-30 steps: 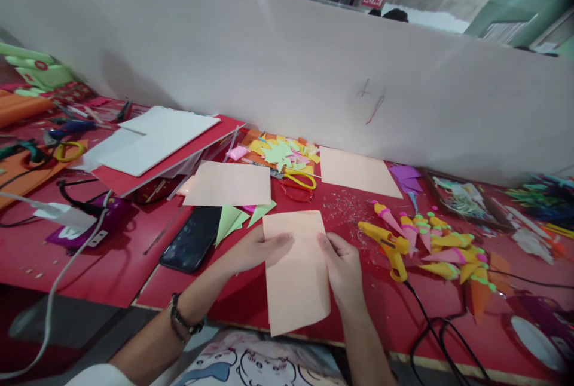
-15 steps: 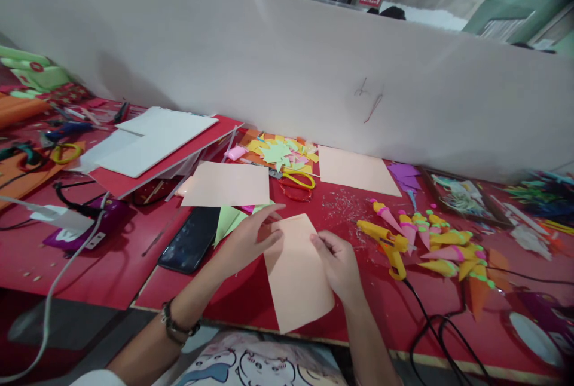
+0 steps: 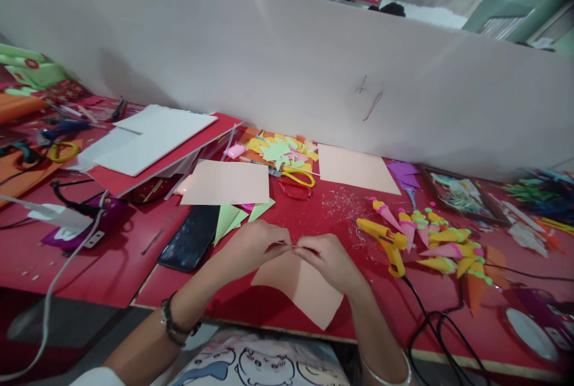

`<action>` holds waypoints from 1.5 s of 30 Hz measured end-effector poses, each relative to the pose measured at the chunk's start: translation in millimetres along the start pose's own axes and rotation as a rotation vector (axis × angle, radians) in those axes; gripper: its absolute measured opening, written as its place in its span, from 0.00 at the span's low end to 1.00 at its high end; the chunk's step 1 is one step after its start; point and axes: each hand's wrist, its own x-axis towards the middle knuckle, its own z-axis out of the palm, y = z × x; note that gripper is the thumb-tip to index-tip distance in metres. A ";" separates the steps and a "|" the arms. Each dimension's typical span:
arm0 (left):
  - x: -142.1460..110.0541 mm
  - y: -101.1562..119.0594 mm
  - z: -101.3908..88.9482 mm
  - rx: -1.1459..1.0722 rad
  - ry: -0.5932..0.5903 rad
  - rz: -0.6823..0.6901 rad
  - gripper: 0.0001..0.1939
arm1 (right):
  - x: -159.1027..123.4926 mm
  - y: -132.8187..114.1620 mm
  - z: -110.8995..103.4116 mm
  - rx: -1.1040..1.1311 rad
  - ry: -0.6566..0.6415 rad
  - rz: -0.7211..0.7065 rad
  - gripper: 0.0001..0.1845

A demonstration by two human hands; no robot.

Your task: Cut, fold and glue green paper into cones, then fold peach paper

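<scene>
A peach paper sheet point(image 3: 305, 287) hangs over the red table near its front edge, its far edge pinched between both hands. My left hand point(image 3: 255, 245) is closed on that edge, thumb and fingertips pressed together. Right beside it, my right hand point(image 3: 329, 257) also pinches the edge, and the fingertips of the two hands nearly meet. The sheet bends down towards me, with its lower corner close to the table's front. Another peach sheet point(image 3: 226, 183) lies behind my left hand, partly over green paper pieces point(image 3: 231, 221) and near a black phone point(image 3: 188, 239).
A yellow glue gun point(image 3: 383, 239) with a black cord lies to the right, beside several small paper cones point(image 3: 443, 248). Yellow-handled scissors point(image 3: 298, 178) and paper scraps point(image 3: 278, 150) sit further back. At left are white boards point(image 3: 155, 138) and a purple power strip point(image 3: 105, 221).
My left hand has closed from spread fingers onto the paper edge. Both hands have come together, and the sheet has turned, its near corner swinging right.
</scene>
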 end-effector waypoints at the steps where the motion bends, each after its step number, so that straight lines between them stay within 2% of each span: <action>1: -0.8 0.9 -1.5 -0.050 -0.003 -0.019 0.09 | -0.1 0.2 -2.4 0.015 -0.006 -0.005 0.19; 5: -4.8 0.7 -9.4 -0.226 0.007 -0.114 0.10 | -3.5 3.6 -13.8 0.014 -0.009 -0.007 0.20; 10: -11.6 -7.8 -15.6 -0.286 0.017 -0.182 0.13 | -14.4 8.8 -24.1 -0.063 -0.016 0.032 0.20; 15: -15.3 -15.6 -18.3 -0.293 0.045 -0.209 0.14 | -28.8 16.8 -38.9 -0.106 0.046 0.073 0.17; 18: -16.3 -19.5 -22.3 -0.239 0.083 -0.223 0.13 | -31.3 21.5 -45.8 -0.244 0.235 0.112 0.14; 21: -16.0 -17.6 -24.6 -0.190 0.103 -0.224 0.12 | -22.4 14.7 -36.7 -0.414 0.444 0.045 0.13; 26: -11.9 -1.7 -14.9 -0.160 0.134 -0.201 0.10 | 4.6 -14.2 3.8 -0.493 0.376 -0.165 0.11; 29: -11.1 5.4 -7.6 -0.179 0.134 -0.195 0.09 | 13.3 -22.2 16.5 -0.502 0.394 -0.227 0.08; 33: -12.5 9.0 -2.3 -0.210 0.152 -0.187 0.08 | 15.4 -21.0 15.3 -0.486 0.371 -0.246 0.08; 38: -14.2 10.0 -0.1 -0.142 0.170 -0.176 0.07 | 14.6 -14.5 10.6 -0.448 0.372 -0.217 0.07; 45: -20.8 3.2 -13.9 -0.172 0.154 -0.181 0.10 | 7.6 6.8 -0.6 -0.348 0.320 -0.086 0.07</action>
